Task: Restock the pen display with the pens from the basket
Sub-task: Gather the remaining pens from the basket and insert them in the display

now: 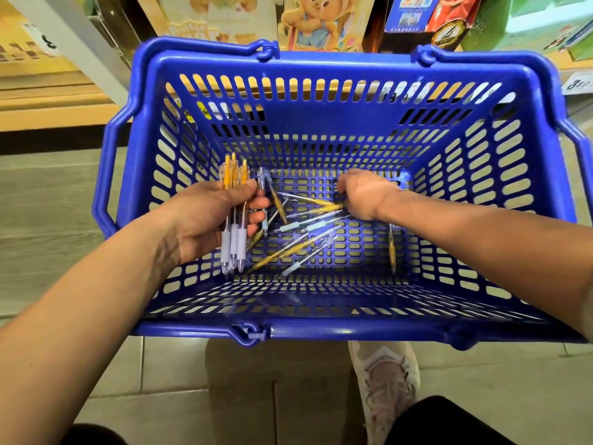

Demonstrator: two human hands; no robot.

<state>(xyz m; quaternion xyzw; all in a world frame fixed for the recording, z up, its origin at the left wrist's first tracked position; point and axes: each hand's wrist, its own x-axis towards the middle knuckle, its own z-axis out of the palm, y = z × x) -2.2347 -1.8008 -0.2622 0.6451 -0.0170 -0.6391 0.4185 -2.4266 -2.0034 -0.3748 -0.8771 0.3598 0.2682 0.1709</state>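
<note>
Fingertips of right hand [365, 194] hidden, curled down among loose pens [308, 226] at far right of the pile; touching a yellow one at its end, but whether actually gripped cannot be told. Pen display itself out of view. Far shelves [64, 101] cut off at top edge, with only lower parts of boxed goods [308, 20] showing, a cartoon bear among them; price tags behind basket's slots too blurred to read. Near edge: one pale sneaker [385, 380] and dark trouser legs, partly cropped.

Left hand [205, 216] closed around a bunch of three pens [234, 226], held upright over basket's left half: clear barrels, yellow ink, pale lilac grips pointing near, clicker ends far. More pens scattered criss-cross on floor of blue basket [321, 332], some yellow, some with pale blue grips, several blurred. One yellow pen [392, 248] lying apart to the right, lengthwise near to far. Basket low above tiled floor [160, 374], handles folded down along its rim.
</note>
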